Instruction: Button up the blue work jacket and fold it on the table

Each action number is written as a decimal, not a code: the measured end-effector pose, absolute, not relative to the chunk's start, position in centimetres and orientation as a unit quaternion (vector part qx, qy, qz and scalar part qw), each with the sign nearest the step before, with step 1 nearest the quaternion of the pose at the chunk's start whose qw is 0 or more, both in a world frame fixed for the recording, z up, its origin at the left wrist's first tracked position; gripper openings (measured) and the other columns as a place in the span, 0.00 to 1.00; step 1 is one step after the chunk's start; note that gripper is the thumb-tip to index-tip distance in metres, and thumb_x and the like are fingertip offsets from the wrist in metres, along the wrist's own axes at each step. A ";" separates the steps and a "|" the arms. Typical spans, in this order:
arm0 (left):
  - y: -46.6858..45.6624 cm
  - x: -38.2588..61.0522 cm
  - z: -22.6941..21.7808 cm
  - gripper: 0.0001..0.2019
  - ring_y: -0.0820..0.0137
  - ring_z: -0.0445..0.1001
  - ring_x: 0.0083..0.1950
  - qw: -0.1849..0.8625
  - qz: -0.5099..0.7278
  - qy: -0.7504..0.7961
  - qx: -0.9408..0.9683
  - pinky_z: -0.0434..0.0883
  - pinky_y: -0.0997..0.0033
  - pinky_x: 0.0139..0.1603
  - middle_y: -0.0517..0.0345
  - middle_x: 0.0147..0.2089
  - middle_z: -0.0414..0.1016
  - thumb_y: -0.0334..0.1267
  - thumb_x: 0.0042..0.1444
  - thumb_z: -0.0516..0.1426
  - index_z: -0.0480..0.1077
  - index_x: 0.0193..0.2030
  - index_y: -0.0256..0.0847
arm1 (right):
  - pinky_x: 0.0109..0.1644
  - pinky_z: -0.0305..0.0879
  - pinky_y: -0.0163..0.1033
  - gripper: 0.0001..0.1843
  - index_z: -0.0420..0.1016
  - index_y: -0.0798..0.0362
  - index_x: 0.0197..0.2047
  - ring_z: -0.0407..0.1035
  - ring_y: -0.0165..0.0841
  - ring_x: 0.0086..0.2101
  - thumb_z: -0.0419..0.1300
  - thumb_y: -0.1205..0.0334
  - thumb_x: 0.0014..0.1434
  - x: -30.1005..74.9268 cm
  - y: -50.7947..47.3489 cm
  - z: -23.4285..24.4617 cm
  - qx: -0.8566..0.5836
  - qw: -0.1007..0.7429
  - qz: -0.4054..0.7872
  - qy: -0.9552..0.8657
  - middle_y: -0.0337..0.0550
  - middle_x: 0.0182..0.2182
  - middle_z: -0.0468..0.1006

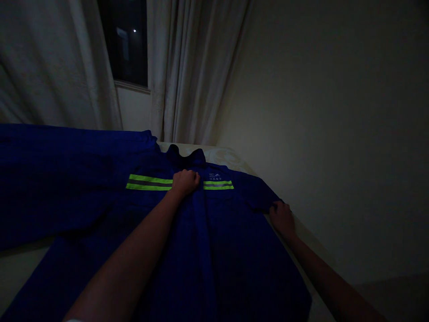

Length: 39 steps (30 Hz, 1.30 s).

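Dim cream curtains [194, 67] and a plain wall [328, 112] back a pale patterned surface [223, 154], where a dark-blue, lime-striped fabric jacket [244, 241] lies front-up. Left hand [186, 182] clenches, apparently on its placket [202, 228]; right hand [282, 219] curls at the sleeve [263, 192], grip unclear. Likely straightening, calling for even tension; rightward, the surface's edge limits room.

Head view looks forward and down over the jacket [223, 223].

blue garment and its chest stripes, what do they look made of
Garment: matte cloth, perhaps a cotton blend, judging by its soft folds and dull surface. Stripes: probably reflective tape, grey along bright yellow-green; sheen unclear.
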State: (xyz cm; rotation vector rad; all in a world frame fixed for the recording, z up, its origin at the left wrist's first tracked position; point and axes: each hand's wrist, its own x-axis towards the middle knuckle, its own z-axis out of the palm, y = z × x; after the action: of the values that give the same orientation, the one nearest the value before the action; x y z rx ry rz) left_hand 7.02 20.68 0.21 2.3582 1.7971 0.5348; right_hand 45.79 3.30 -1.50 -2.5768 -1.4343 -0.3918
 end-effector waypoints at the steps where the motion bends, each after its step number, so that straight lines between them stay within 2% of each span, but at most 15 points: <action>1: 20.7 7.0 0.2 0.28 0.51 0.83 0.48 0.063 0.177 0.595 0.781 0.76 0.57 0.48 0.38 0.45 0.84 0.50 0.69 0.44 0.84 0.45 0.39 | 0.56 0.64 0.44 0.20 0.74 0.60 0.58 0.72 0.45 0.51 0.51 0.60 0.70 45.7 3.3 -1.5 -0.864 0.082 -0.131 -0.478 0.59 0.51 0.75; 22: 20.4 7.3 0.2 0.29 0.49 0.84 0.46 0.048 0.164 0.586 0.792 0.76 0.55 0.45 0.36 0.44 0.84 0.50 0.70 0.43 0.84 0.45 0.38 | 0.53 0.65 0.43 0.19 0.74 0.60 0.57 0.73 0.45 0.50 0.52 0.59 0.71 45.7 3.3 -1.4 -0.862 0.085 -0.126 -0.483 0.60 0.52 0.74; 31: 17.1 7.5 1.9 0.32 0.50 0.83 0.49 0.021 0.134 0.595 0.792 0.75 0.55 0.48 0.36 0.46 0.84 0.50 0.73 0.39 0.83 0.48 0.38 | 0.51 0.64 0.44 0.19 0.73 0.59 0.58 0.72 0.46 0.51 0.50 0.60 0.71 45.2 3.0 -0.9 -0.859 0.101 -0.122 -0.486 0.60 0.53 0.73; 39: 13.2 7.7 2.0 0.35 0.50 0.84 0.47 -0.001 0.104 0.572 0.814 0.75 0.56 0.46 0.36 0.44 0.84 0.53 0.74 0.38 0.83 0.44 0.38 | 0.50 0.63 0.43 0.19 0.73 0.59 0.57 0.72 0.46 0.50 0.51 0.59 0.71 45.0 2.8 -0.6 -0.863 0.093 -0.119 -0.483 0.60 0.52 0.73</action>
State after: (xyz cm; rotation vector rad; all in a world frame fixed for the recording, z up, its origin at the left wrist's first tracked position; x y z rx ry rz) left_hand 7.66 13.22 1.97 2.5584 1.7974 0.3273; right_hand 45.00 2.82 -0.61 -2.5602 -1.4337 -0.3522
